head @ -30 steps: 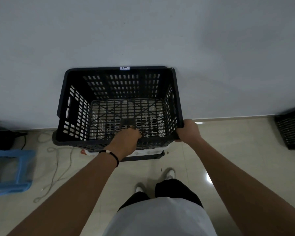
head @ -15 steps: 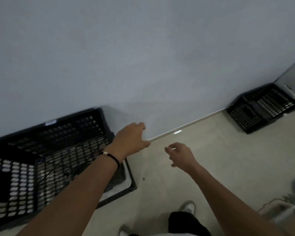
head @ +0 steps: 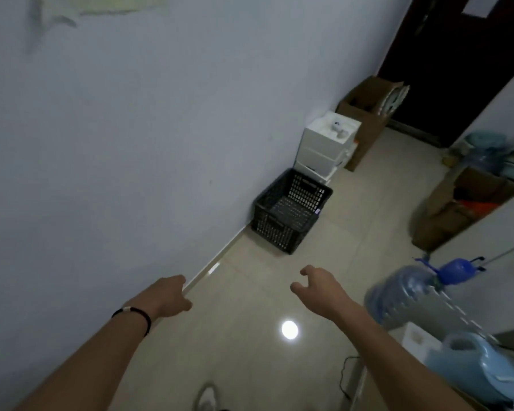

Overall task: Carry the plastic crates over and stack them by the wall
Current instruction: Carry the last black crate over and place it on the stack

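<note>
A black perforated plastic crate (head: 291, 212) stands upright on the tiled floor against the pale wall (head: 131, 143), some way ahead of me. My left hand (head: 169, 296), with a black band on its wrist, hangs in front of the wall's base, fingers loosely curled and holding nothing. Over the floor, my right hand (head: 318, 287) is empty with its fingers apart. Both hands are well short of the crate. The crate set down earlier is out of view.
White stacked boxes (head: 327, 149) and a brown carton (head: 365, 114) stand along the wall beyond the crate. At right are a large water bottle with a blue cap (head: 413, 289), a light blue jug (head: 472, 363), cardboard boxes (head: 457, 206) and a dark doorway (head: 457, 54).
Both hands have let go of the first crate by the wall. My view has swung right, away from it, and the second black crate now lies ahead along the wall.
</note>
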